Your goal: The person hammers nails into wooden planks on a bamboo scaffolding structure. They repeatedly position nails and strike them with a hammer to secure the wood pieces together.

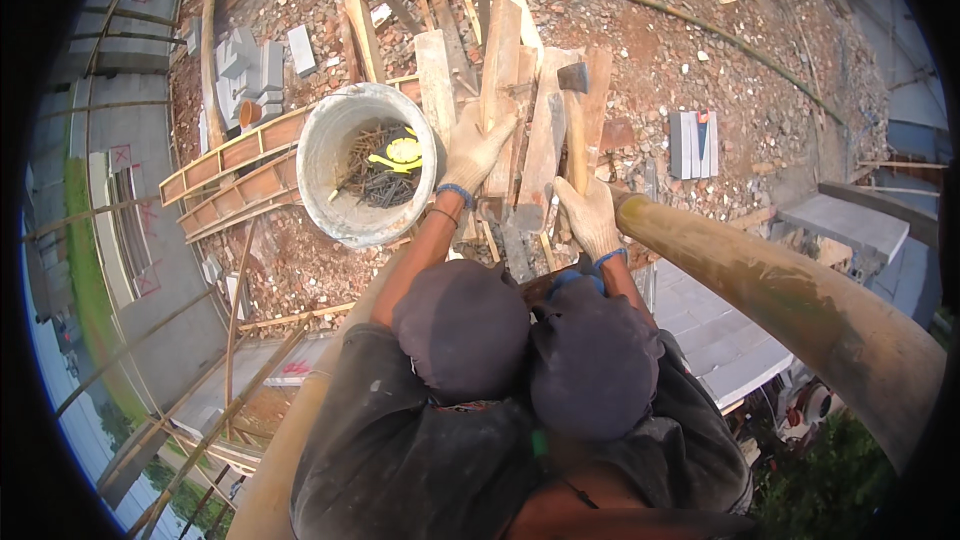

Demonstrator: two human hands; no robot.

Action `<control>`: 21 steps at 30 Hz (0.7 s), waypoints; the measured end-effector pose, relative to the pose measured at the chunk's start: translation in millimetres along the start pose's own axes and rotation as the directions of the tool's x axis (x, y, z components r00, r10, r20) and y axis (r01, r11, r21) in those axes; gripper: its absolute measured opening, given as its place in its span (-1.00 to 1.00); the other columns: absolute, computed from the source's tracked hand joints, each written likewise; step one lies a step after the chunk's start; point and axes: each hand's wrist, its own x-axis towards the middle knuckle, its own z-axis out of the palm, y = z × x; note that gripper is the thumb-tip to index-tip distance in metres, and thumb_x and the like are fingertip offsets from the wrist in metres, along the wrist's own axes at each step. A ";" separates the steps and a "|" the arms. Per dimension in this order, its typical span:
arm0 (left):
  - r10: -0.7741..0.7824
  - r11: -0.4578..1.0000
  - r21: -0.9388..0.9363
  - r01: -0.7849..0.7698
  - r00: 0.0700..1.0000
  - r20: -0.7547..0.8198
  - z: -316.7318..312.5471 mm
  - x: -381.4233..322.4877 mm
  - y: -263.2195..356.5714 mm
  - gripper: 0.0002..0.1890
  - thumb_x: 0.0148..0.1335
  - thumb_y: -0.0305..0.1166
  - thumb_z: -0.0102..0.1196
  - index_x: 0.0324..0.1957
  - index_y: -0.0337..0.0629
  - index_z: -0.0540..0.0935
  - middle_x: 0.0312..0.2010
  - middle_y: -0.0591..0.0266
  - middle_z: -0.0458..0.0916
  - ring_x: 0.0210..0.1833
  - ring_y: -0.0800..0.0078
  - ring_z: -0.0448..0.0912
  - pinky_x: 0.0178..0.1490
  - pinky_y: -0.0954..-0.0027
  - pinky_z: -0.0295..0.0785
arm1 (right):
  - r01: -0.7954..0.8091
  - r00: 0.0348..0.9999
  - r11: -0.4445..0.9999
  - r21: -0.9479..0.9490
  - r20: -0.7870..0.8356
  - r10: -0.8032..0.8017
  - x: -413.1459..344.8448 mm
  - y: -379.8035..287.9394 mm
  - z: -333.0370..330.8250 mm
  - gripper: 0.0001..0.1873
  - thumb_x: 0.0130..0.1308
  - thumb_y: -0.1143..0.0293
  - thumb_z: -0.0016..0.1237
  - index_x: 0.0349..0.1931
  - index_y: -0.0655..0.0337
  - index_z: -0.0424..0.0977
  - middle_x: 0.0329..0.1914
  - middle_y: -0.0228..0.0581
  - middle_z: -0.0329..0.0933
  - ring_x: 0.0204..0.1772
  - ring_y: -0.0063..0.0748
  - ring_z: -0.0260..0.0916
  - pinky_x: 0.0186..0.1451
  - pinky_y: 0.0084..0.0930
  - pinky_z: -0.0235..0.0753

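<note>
My left hand [476, 146], in a cream knit glove with a blue cuff, grips the near end of a short wooden board [502, 45]. My right hand [589, 216], gloved alike, is closed around the wooden handle of a hatchet-like hammer [576, 131], its dark metal head pointing away from me. Beneath both lie several worn wooden planks [541, 139], partly hidden by my hands. Left of my left hand stands a pale, cement-stained bucket [319, 187]. Inside it are many loose nails [386, 191] and a yellow-and-black tape measure [401, 150].
A thick bamboo pole [750, 270] runs diagonally at my right. Wooden formwork panels [240, 154] lie left of the bucket. Far below, broken brick rubble [645, 22] covers the ground, with grey blocks [251, 64] and a handsaw [703, 133] on another block stack.
</note>
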 end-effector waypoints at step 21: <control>0.030 0.922 0.385 -0.030 1.000 0.007 1.5 -30.2 20.2 -0.47 0.49 0.09 0.12 0.01 -0.28 0.47 -0.33 -0.38 0.71 -0.19 -0.39 0.71 -0.15 -0.24 0.56 | -0.056 0.992 0.998 0.005 0.110 0.055 15.0 4.3 14.1 -0.66 0.54 0.16 0.12 -0.28 0.28 0.55 -0.47 -0.41 0.51 -0.44 -0.58 0.41 -0.35 -0.46 0.43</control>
